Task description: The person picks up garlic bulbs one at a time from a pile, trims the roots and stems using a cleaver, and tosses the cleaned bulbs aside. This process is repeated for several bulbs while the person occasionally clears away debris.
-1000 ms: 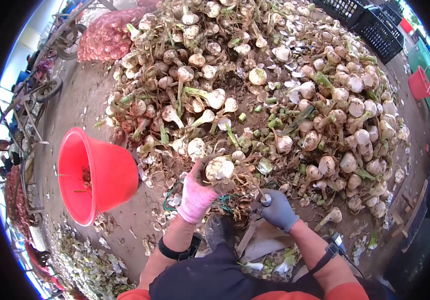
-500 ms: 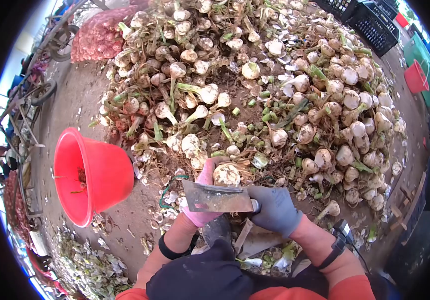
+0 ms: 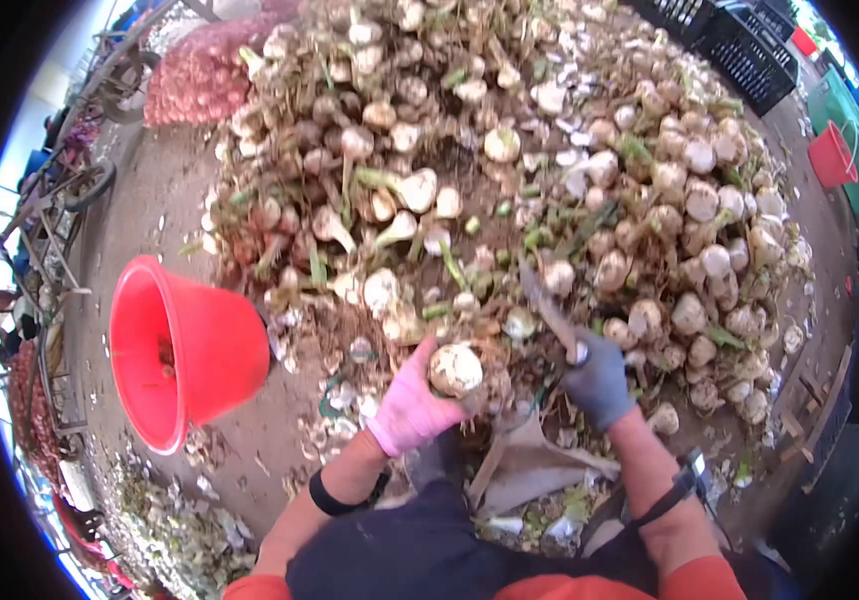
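- As the left hand (image 3: 413, 406) grips a garlic bulb (image 3: 456, 370), seemingly steadying it, the right hand (image 3: 598, 382) grips a knife (image 3: 550, 312) clear, toward eleven o'clock.
- Bucket (image 3: 222, 345): nine o'clock, seemingly handy.

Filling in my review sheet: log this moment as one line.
left hand: holds bulb | right hand: grips knife | blade: apart from bulb | bucket: left of both hands

A bucket (image 3: 222, 345) stands left of the held bulb (image 3: 456, 370), heaped bulbs (image 3: 416, 190) behind.
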Demonstrator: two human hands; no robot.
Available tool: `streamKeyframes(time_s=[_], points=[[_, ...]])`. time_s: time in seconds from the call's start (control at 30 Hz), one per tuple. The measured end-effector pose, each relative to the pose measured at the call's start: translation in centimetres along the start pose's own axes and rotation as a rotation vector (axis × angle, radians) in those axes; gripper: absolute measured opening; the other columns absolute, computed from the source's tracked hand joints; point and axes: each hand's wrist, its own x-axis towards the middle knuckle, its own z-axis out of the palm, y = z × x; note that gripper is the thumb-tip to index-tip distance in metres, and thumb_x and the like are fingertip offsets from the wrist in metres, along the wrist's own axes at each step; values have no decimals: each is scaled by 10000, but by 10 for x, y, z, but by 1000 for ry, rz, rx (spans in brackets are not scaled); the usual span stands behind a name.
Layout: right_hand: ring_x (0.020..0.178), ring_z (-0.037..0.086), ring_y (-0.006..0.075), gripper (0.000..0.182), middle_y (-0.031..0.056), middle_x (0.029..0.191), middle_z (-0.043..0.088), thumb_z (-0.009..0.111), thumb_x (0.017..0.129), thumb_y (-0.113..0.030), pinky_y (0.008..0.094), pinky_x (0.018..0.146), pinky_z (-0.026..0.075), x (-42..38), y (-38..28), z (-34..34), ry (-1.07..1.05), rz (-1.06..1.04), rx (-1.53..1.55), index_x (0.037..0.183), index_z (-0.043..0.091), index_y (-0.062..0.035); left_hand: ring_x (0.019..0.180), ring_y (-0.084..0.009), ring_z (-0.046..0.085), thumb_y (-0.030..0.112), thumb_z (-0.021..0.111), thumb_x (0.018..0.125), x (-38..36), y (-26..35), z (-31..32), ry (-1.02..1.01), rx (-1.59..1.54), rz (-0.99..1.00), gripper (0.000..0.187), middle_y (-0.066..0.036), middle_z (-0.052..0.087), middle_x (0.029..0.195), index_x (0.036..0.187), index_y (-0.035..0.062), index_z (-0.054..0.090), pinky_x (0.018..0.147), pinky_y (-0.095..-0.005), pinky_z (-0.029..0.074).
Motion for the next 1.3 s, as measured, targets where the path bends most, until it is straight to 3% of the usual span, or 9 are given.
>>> streamKeyframes(time_s=[0.17, 0.27, 0.4, 0.53, 0.73, 0.8, 1.0, 1.2, 1.3], points=[[679, 640, 240, 144, 126, 742, 668, 677, 750, -79, 353, 640, 494, -18, 38, 56, -167, 117, 330, 883, 656, -29, 1083, -192, 585, 137, 850, 706, 46, 13, 16, 38, 259, 9, 937, -115, 580, 1196, 1426, -7, 268, 982, -308, 464], [676, 597, 123, 78, 60, 744, 672, 644, 723, -17, 309, 630, 476, -25, 17, 55, -200, 191, 528, 801, 639, -8, 1186, -212, 513, 85, 846, 684, 40, 66, 39, -244, -352, 297, 912, -134, 513, 1300, 1428, 45, 320, 993, -302, 449], [669, 555, 99, 64, 37, 722, 647, 672, 737, -10, 281, 633, 464, -12, -3, 38, -251, 235, 491, 786, 633, -23, 1096, -306, 565, 296, 831, 699, 83, 26, -48, 605, 946, 144, 732, -179, 458, 1244, 1298, 65, 480, 918, -389, 496], [673, 543, 91, 116, 15, 710, 617, 721, 752, -41, 276, 636, 457, -16, -3, 39, -206, 257, 581, 762, 607, -26, 1039, -387, 599, 221, 784, 702, 76, -23, -74, 743, 1100, -129, 704, -218, 389, 1281, 1297, 79, 437, 893, -426, 515], [650, 559, 136, 161, 70, 714, 638, 756, 754, -110, 314, 622, 462, -14, -9, 41, -307, 189, 428, 797, 630, -21, 946, -292, 602, 52, 701, 727, 57, -52, -116, 539, 887, 92, 649, -166, 529, 1201, 1325, 97, 451, 921, -372, 481], [639, 587, 183, 191, 105, 717, 642, 753, 764, -155, 337, 620, 473, -13, -11, 38, -330, 191, 357, 846, 643, -22, 1105, -224, 575, 19, 682, 726, 35, -14, -89, 402, 132, -57, 668, -165, 554, 1253, 1348, 24, 437, 942, -316, 475], [736, 655, 326, 292, 166, 790, 660, 731, 763, -178, 386, 651, 504, -15, -63, 19, -231, -87, 230, 1021, 651, -67, 1156, -191, 535, 31, 607, 780, 3, -3, -46, -25, -375, 157, 701, -108, 542, 1261, 1431, 5, 348, 976, -320, 436], [779, 653, 357, 305, 154, 809, 664, 672, 702, -97, 427, 659, 515, -17, -88, 2, -258, -186, 7, 1005, 630, -109, 984, -168, 628, 84, 753, 718, -3, 12, -23, 79, 38, 56, 551, -54, 662, 1082, 1222, 25, 538, 1028, -333, 406], [776, 651, 355, 280, 146, 798, 660, 656, 693, -97, 426, 652, 514, -21, -96, -4, -290, -215, -9, 970, 620, -111, 1130, -166, 561, 10, 744, 739, 11, 7, -28, -158, 859, 551, 787, -90, 598, 1187, 1405, 54, 327, 979, -316, 442]])
